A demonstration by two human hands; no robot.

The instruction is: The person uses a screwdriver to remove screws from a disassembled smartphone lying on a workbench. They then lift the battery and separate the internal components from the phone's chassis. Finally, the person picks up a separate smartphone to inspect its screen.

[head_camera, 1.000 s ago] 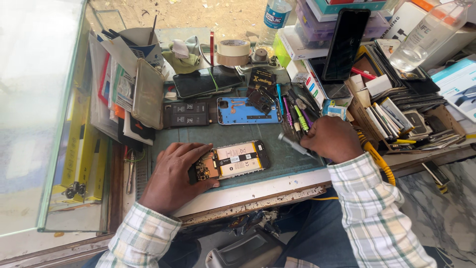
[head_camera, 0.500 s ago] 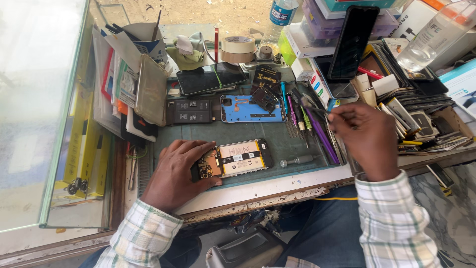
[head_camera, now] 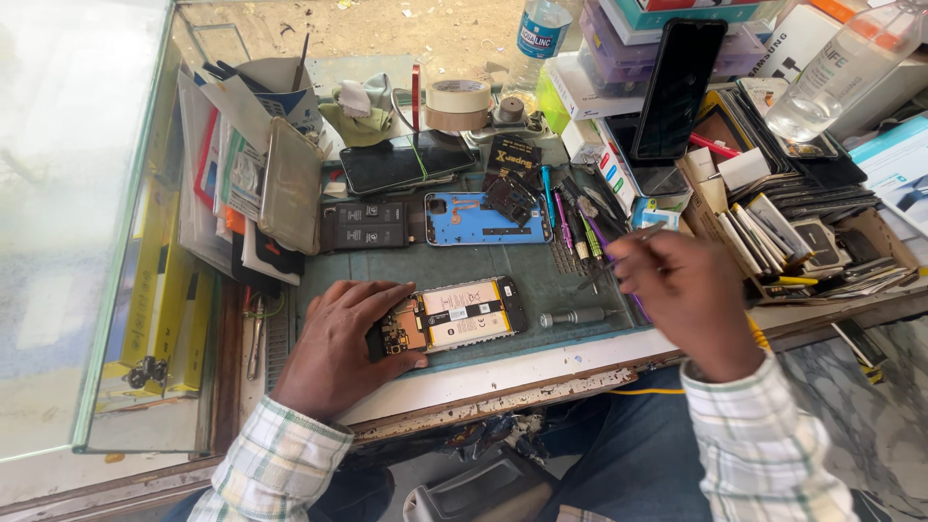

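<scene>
An opened phone [head_camera: 462, 314] with its back off lies on the green work mat [head_camera: 541, 271], showing a pale battery and circuit board. My left hand [head_camera: 333, 343] rests on the mat and grips the phone's left end. My right hand [head_camera: 681, 295] hovers above the mat's right edge, fingers pinched on a thin metal tool [head_camera: 638, 238], probably tweezers. A small silver screwdriver [head_camera: 575, 316] lies loose on the mat between the phone and my right hand.
Behind the phone lie a blue phone frame [head_camera: 474, 217], a black battery [head_camera: 372, 224] and a dark phone [head_camera: 406, 159]. Several screwdrivers [head_camera: 575, 217] sit at the mat's right. A tape roll [head_camera: 458, 101], water bottles, boxes and stacked parts crowd the back and right.
My right hand left the screwdriver lying on the mat, lifted to the right and now pinches a thin metal tool. My left hand stayed on the phone.
</scene>
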